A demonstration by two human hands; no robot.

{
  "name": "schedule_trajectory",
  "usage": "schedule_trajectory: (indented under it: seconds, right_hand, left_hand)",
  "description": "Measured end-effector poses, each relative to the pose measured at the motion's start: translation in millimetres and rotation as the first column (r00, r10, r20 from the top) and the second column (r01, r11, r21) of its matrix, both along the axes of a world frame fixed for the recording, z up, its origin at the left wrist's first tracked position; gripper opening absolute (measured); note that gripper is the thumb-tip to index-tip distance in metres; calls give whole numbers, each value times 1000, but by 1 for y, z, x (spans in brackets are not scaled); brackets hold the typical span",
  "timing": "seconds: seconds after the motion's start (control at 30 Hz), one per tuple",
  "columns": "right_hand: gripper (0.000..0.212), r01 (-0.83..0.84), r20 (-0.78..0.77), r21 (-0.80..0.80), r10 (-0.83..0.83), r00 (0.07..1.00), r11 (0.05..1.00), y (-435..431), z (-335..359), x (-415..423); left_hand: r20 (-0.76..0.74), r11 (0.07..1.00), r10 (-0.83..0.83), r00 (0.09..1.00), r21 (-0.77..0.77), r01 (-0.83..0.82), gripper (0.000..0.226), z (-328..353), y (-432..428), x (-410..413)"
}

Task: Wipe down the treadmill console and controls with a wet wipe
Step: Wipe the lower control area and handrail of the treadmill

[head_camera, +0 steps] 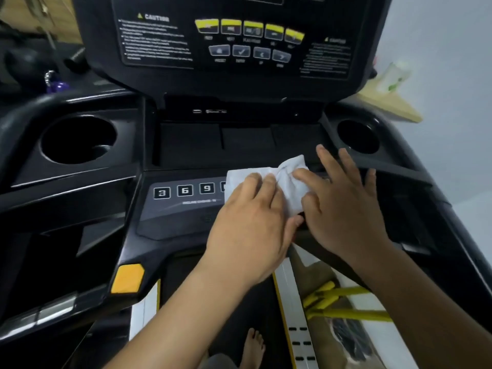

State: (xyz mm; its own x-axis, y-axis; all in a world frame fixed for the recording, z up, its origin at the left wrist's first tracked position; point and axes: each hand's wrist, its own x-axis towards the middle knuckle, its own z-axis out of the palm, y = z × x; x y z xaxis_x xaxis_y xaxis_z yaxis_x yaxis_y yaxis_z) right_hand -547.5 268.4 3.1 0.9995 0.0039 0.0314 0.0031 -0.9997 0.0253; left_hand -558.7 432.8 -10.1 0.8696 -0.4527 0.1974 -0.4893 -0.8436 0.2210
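The wet wipe (277, 179) is laid on the lower control strip (173, 211), just right of the numbered keys (184, 190). The left hand (250, 225) is rested on its near left part and the right hand (343, 209) is placed against its right side. Behind the strip, a shallow tray (239, 142) is set between the left cup holder (78, 139) and the right cup holder (358, 137), with the upright console panel (159, 41) raised behind it.

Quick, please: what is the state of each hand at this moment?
Left hand: lies on the crumpled white wet wipe, fingers bent; a grip cannot be told.
Right hand: open, fingers spread, index finger touching the wipe.
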Motion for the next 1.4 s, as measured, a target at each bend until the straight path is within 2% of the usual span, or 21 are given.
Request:
schedule_trajectory:
  seconds: [0.27, 0.47, 0.53, 0.67, 0.73, 1.07, 1.27, 1.4]
  right_hand:
    - [54, 100, -5, 4, -100, 995, 995, -59, 2, 0]
    - [41, 181, 20, 122, -185, 983, 976, -82, -7, -13]
    - [39, 176, 50, 134, -184, 982, 975, -82, -8, -21]
    - [49, 152, 85, 187, -171, 982, 970, -79, -10, -39]
    - [48, 135, 88, 206, -156, 984, 969, -75, -12, -48]
    - [42, -71, 91, 256, 49, 995, 964, -8, -18, -43]
    - [25, -145, 109, 239, 121, 987, 960, 16, -19, -34]
    - [39, -144, 123, 242, 117, 985, 960, 8, -16, -32]
  left_hand:
    - [27, 990, -120, 992, 76, 117, 60, -1, -50, 12]
    - [16, 975, -172, 985, 143, 168, 66, 0, -85, 14]
    - [37, 976, -182, 983, 125, 176, 64, -3, -89, 12]
    - [70, 964, -263, 962, -30, 266, 48, -13, -80, 8]
    - [63, 958, -273, 960, -71, 277, 46, -15, -69, 4]
    - [60, 985, -103, 993, -133, 111, 29, -13, 6, -8]
    - [35, 981, -25, 999, -191, 31, 27, -23, 54, -27]
    - [44, 986, 2, 999, -168, 5, 30, -27, 53, -34]
